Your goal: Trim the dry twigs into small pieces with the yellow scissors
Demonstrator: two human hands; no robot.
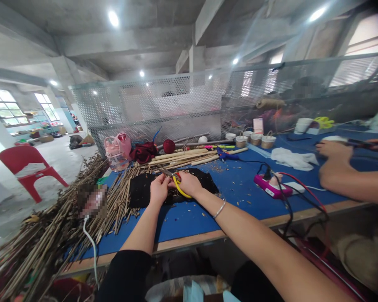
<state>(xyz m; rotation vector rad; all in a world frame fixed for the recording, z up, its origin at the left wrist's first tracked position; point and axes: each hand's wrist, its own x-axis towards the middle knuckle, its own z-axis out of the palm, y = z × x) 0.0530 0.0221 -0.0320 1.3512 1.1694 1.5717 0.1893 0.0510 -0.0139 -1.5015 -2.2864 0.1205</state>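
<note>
My right hand (190, 183) is wrapped round a pair of pruning shears (180, 188) with yellow and red on the handles. Their metal blades point up and left, above my left hand (159, 188). Its fingers are pinched together close to the blades; whatever is between them is too small to make out. Both hands are over a black cloth (140, 191) strewn with small plant bits, on the blue tabletop (229, 209). To the left, a large heap of dry thin stalks (113, 205) comes right up to the cloth.
Behind the cloth lie pale sticks (182, 158), a blue glue gun (225, 155) and dark red yarn (145, 152). A purple power strip (272, 187) with cords sits right. Small pots (267, 141) stand farther back. Another person's arm (349, 176) reaches in at right. A mesh panel (157, 105) borders the table.
</note>
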